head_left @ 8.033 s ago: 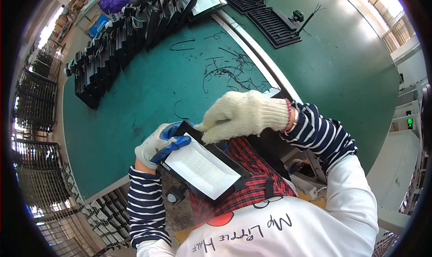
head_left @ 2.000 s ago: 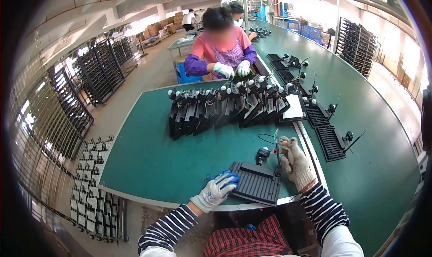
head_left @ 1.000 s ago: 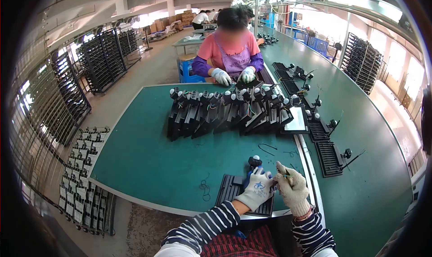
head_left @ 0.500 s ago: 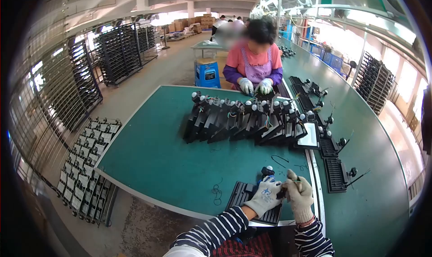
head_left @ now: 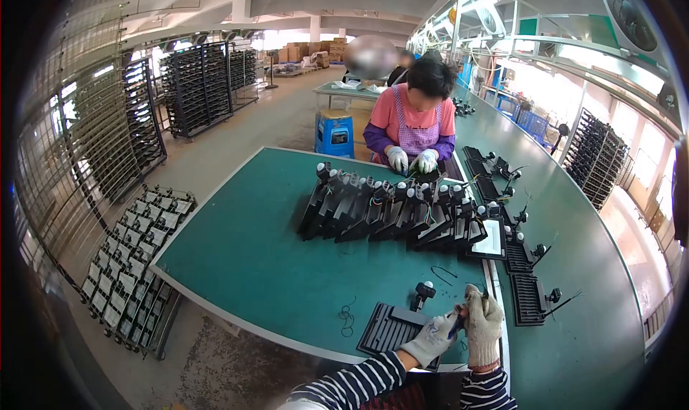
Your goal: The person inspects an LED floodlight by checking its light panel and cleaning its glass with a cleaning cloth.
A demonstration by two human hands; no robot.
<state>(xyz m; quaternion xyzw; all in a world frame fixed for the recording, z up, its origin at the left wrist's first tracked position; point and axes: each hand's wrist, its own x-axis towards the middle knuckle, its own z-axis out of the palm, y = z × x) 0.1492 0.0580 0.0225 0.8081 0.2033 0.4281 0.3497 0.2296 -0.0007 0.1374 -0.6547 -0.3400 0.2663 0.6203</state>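
Lying beneath left hand (head_left: 430,339), ribbed housing (head_left: 390,328); right hand (head_left: 485,327) beside; grips pinching small part (head_left: 457,324).

Flat housing (head_left: 388,329) at near edge of table (head_left: 251,266), leaning row (head_left: 391,212) behind, person (head_left: 415,126) beyond.

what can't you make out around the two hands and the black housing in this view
1. Head view: the small item between the left hand and right hand, too small and covered by the gloves.
2. Head view: the underside of the ribbed black housing, which faces the green table.
3. Head view: what the co-worker's hands handle, hidden behind the row of black housings.
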